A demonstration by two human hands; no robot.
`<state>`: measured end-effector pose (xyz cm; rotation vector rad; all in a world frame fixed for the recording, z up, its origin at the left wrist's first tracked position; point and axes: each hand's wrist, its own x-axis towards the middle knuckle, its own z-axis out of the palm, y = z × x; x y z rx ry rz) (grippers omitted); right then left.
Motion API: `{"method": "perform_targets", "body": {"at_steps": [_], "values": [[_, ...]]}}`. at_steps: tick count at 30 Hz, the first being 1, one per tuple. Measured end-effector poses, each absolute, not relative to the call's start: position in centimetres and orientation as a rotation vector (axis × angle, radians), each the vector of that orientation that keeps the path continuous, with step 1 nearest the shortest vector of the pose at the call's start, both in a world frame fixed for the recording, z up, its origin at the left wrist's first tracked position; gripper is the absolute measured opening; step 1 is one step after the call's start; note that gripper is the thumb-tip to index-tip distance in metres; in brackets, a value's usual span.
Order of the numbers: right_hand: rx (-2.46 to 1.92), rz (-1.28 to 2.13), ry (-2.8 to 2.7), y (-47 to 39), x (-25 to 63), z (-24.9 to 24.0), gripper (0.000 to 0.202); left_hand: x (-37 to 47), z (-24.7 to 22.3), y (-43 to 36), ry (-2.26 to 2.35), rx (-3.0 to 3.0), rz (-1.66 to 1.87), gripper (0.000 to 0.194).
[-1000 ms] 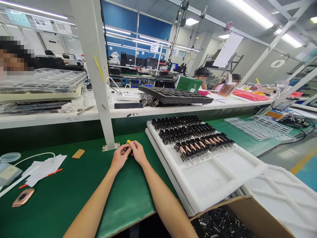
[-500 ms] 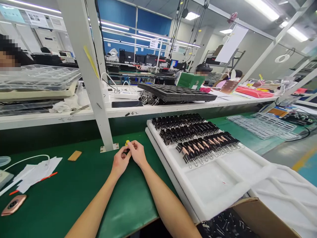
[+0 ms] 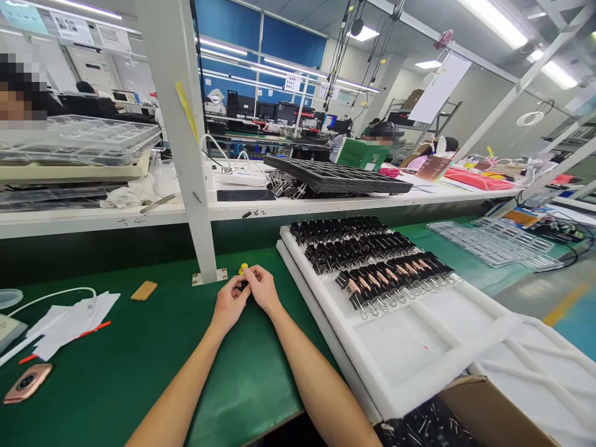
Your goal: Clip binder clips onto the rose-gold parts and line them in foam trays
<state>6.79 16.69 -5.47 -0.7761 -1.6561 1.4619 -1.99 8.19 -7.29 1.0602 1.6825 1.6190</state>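
Note:
My left hand (image 3: 230, 302) and my right hand (image 3: 261, 288) meet above the green mat (image 3: 177, 335), fingers closed and fingertips nearly touching. Between them shows a small dark piece (image 3: 243, 285), mostly hidden by the fingers. A small yellow object (image 3: 243, 268) shows just beyond the fingertips; whether a hand touches it is unclear. To the right, a white foam tray (image 3: 395, 347) bears rows of black binder clips (image 3: 363, 251), the nearest row with pinkish pieces between them.
A cardboard box (image 3: 498, 406) of clips stands at bottom right. A white post (image 3: 200, 217) rises behind my hands. Left lie a tan block (image 3: 144, 290), papers (image 3: 69, 323) and a pinkish device (image 3: 28, 383). A shelf (image 3: 242, 214) runs across; people sit beyond.
The view has shifted slightly, so the scene sits a little further right. My hands stay together, and more of the yellow object shows beyond the fingers.

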Motion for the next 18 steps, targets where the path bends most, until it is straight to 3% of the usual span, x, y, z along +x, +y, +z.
{"method": "perform_targets", "body": {"at_steps": [18], "values": [[-0.751, 1.455, -1.679, 16.89, 6.69, -6.3, 0.036, -2.17, -7.88, 8.28, 1.667, 1.051, 1.63, 0.033]]}}
